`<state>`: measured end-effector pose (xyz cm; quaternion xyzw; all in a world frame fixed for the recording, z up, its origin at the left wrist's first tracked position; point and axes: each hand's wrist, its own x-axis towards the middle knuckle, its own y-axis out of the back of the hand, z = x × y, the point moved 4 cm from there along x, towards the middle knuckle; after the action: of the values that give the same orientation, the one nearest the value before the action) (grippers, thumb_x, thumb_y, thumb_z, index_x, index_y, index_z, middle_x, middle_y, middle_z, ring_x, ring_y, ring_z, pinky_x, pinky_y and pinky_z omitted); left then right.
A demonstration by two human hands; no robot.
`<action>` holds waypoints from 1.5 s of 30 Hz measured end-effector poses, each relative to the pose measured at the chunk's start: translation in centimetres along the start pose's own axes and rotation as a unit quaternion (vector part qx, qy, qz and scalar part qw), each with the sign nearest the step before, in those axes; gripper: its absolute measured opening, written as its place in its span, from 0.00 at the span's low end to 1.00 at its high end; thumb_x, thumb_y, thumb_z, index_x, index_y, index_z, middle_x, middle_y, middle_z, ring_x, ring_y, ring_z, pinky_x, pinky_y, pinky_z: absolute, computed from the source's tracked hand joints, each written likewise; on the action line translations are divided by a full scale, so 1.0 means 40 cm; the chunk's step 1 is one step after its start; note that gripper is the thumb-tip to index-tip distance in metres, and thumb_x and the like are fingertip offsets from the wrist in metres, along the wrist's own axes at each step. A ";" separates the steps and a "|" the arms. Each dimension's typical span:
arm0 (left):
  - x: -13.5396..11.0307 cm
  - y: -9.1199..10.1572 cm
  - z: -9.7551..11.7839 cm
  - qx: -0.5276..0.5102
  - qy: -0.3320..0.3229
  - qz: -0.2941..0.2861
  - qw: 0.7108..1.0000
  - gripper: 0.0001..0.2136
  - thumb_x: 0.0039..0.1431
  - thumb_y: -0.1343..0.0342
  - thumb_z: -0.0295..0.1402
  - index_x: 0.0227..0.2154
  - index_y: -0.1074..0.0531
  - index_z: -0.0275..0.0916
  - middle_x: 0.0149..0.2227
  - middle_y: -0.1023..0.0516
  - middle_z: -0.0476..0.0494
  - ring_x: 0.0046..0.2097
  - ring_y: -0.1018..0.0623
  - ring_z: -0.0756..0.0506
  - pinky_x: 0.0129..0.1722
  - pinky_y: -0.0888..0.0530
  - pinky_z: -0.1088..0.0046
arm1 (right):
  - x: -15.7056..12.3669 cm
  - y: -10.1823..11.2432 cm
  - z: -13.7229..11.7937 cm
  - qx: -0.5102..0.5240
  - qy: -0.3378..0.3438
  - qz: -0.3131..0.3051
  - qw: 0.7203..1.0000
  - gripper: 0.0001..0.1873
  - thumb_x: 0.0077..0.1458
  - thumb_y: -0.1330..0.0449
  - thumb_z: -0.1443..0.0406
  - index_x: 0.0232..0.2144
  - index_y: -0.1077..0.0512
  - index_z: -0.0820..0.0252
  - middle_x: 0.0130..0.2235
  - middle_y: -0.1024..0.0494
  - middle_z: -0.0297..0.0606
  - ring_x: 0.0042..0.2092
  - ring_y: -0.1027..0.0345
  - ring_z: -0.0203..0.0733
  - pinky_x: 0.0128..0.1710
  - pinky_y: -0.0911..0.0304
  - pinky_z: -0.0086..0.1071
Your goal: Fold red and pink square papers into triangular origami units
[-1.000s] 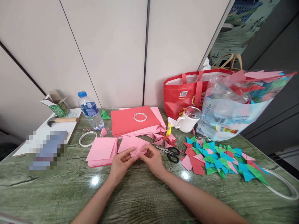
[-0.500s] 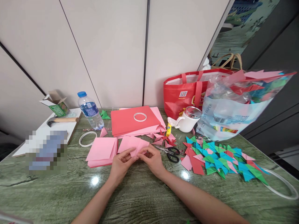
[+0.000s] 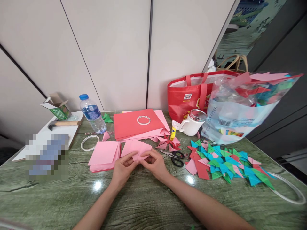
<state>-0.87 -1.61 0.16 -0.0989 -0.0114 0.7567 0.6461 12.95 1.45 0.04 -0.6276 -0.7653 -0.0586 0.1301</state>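
Pink paper (image 3: 133, 147), long axis crosswise

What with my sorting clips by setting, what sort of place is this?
Probably a papercraft table, in a home or small workroom; which, I can't tell. Scissors, a stack of paper squares and a heap of folded colored pieces lie on it.

left hand (image 3: 122, 170): bare, slim-fingered | right hand (image 3: 156, 165): bare, slim-fingered | left forearm (image 3: 99, 203): bare, tapering | right forearm (image 3: 200, 198): bare, tapering
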 end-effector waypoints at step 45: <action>0.004 0.020 0.058 0.044 -0.132 0.026 0.990 0.23 0.46 0.39 0.34 0.49 0.30 0.40 0.53 0.29 0.38 0.45 0.24 0.44 0.45 0.29 0.69 | 0.008 0.020 -0.002 -0.046 0.035 0.033 0.998 0.09 0.47 0.41 0.68 0.33 0.24 0.57 0.36 0.26 0.39 0.39 0.32 0.40 0.34 0.34 0.30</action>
<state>-2.06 -1.31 2.29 0.0302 -0.0611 0.7795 0.6226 13.70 1.89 0.14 -0.6553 -0.7358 -0.1111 0.1297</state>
